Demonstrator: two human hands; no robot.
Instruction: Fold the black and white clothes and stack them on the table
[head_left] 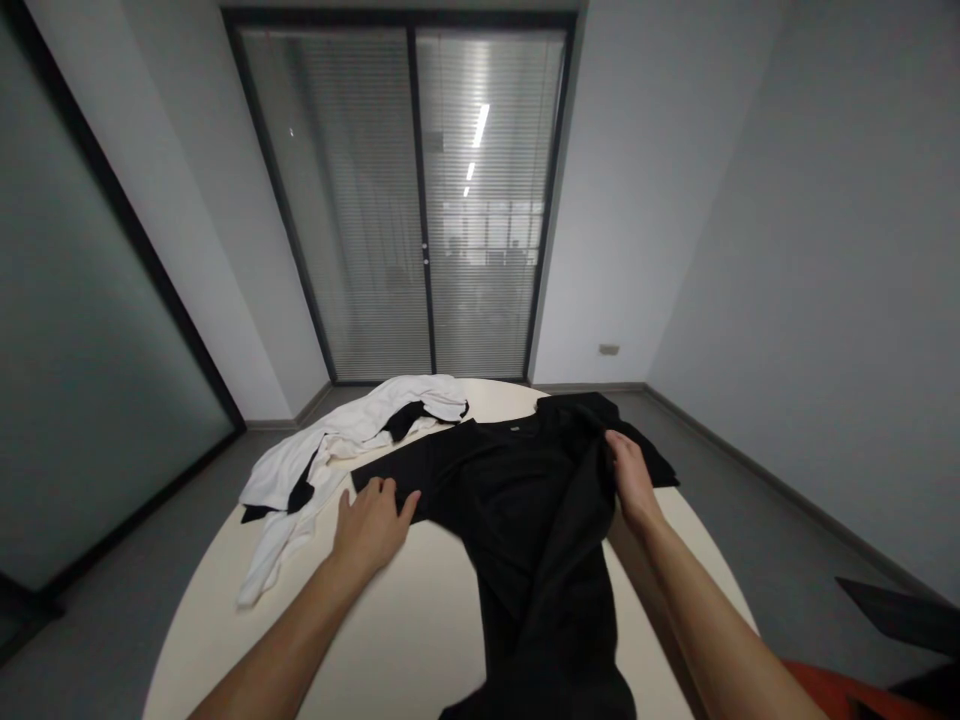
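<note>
We are holding the black shirt (517, 500) down on the desk (420, 620) with both hands.
Left hand (371, 520) is lying flat on the left sleeve, grip released; right hand (630, 475) is pinching a raised fold by the right shoulder. Shirt's long axis is running far to near between them, hem spilling over the near edge. White garments (337, 440) are crowding the far left; the desk's pale top is showing near left.

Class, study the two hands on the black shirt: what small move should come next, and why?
Probably the right hand should draw its gripped fold outward to the right, flattening the black shirt. The fabric lies bunched in a ridge there, while the left hand pins the sleeve flat on the table.
</note>
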